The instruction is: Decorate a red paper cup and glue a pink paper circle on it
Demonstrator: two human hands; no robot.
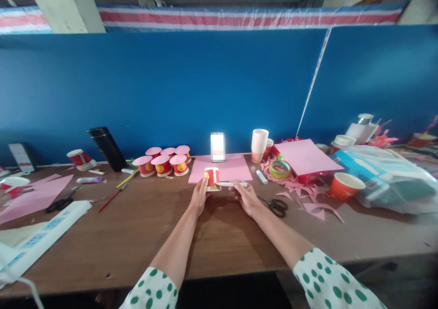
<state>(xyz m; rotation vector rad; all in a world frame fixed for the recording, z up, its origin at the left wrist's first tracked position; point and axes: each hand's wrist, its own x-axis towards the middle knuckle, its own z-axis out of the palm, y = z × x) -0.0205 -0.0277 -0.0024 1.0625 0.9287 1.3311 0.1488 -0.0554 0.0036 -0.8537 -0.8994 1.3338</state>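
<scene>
In the head view, my left hand (199, 197) is closed around a small red and white paper cup (212, 175) with a yellow mark, held above the table. My right hand (245, 196) grips a slim white pen (229, 184), its tip against or very near the cup's right side; I cannot tell which. Behind the cup lies a sheet of pink paper (236, 166), with a bright, blurred-out rectangle (218, 147) standing at its far edge. To the left stand several red cups topped with pink paper discs (162, 159). Black-handled scissors (278, 207) rest beside my right wrist.
A stack of white cups (260, 142), a roll of tape (279, 169), a glue stick (262, 177), pink scraps (315, 208) and an orange cup (346, 186) are on the right. Leftward are a black flask (107, 149) and more scissors (63, 199). A blue partition (205, 85) closes the back.
</scene>
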